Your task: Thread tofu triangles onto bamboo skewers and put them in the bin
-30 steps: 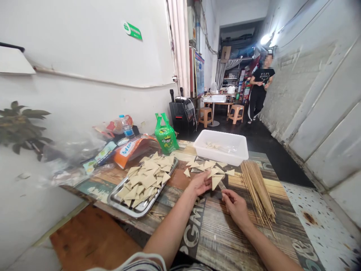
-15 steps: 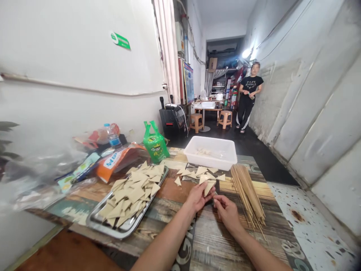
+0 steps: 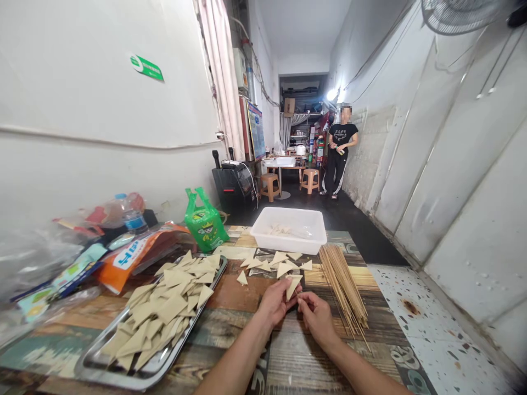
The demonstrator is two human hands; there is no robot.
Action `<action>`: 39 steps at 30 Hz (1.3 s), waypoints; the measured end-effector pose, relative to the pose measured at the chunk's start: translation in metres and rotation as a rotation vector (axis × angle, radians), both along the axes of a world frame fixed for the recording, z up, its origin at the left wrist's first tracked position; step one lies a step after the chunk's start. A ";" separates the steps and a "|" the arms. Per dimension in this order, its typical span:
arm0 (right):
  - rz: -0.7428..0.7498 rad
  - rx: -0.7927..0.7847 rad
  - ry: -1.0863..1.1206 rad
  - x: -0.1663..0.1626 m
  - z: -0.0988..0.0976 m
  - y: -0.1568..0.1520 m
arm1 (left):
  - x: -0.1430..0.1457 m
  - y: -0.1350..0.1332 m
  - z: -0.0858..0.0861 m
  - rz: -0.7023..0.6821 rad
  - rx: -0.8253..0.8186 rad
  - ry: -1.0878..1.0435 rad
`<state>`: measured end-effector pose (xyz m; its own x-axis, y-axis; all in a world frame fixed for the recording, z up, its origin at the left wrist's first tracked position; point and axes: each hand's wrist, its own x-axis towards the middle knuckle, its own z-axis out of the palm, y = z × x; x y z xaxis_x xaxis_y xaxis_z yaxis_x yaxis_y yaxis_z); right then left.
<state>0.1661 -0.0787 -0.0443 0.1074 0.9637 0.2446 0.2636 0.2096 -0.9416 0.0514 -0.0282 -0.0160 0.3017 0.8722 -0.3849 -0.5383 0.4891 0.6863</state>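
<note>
Over the middle of the table, my left hand (image 3: pixel 276 302) is closed on a flat, pale triangle of tofu sheet (image 3: pixel 293 286), one corner pointing down. Close beside it, my right hand (image 3: pixel 316 314) pinches a thin bamboo skewer, mostly hidden by the fingers; its tip is at the triangle's lower edge. Whether it pierces the triangle I cannot tell. Several loose tofu triangles (image 3: pixel 285 269) lie just beyond my hands. To the right rests a fanned bundle of bamboo skewers (image 3: pixel 343 285). A metal tray (image 3: pixel 91 365) at the left bears a heap of tofu triangles (image 3: pixel 164 307).
A white plastic tub (image 3: pixel 288 241) with a few pale pieces stands at the table's far edge. Left of it are a green plastic bag (image 3: pixel 207 227), an orange packet (image 3: pixel 123 266) and a water bottle (image 3: pixel 132 216). A person (image 3: pixel 341 151) stands farther back by the right wall.
The camera view has swung slightly right, so table things appear farther left and a wall fan shows. My hands stay close together around the triangle. The standing person's arms have shifted a little.
</note>
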 end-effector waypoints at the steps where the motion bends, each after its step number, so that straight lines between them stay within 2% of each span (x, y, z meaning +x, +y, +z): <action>1: -0.003 0.003 -0.002 0.000 0.000 0.000 | 0.000 -0.001 0.003 0.009 0.016 0.002; 6: -0.002 -0.002 -0.011 0.000 -0.001 0.001 | -0.005 0.001 0.017 0.150 0.084 -0.003; 10: 0.032 -0.008 -0.017 -0.002 -0.004 0.000 | -0.013 0.008 0.017 0.235 0.091 0.003; 16: 0.057 -0.025 -0.024 -0.004 -0.007 -0.002 | -0.016 0.011 0.012 0.241 0.081 -0.020; 24: 0.006 0.025 -0.030 -0.003 0.003 -0.001 | -0.015 0.019 0.002 0.208 0.072 -0.035; 28: -0.011 -0.015 -0.010 0.001 0.002 -0.001 | -0.012 0.023 -0.002 0.166 0.054 -0.021; 31: -0.001 -0.063 0.009 0.004 -0.003 -0.002 | -0.013 0.021 0.001 0.179 0.078 -0.003; 33: 0.016 -0.078 0.016 0.005 -0.004 -0.002 | -0.016 0.020 0.006 0.235 0.138 0.011; 39: 0.082 -0.074 -0.003 0.004 0.003 -0.005 | -0.029 0.023 0.018 0.335 0.202 -0.004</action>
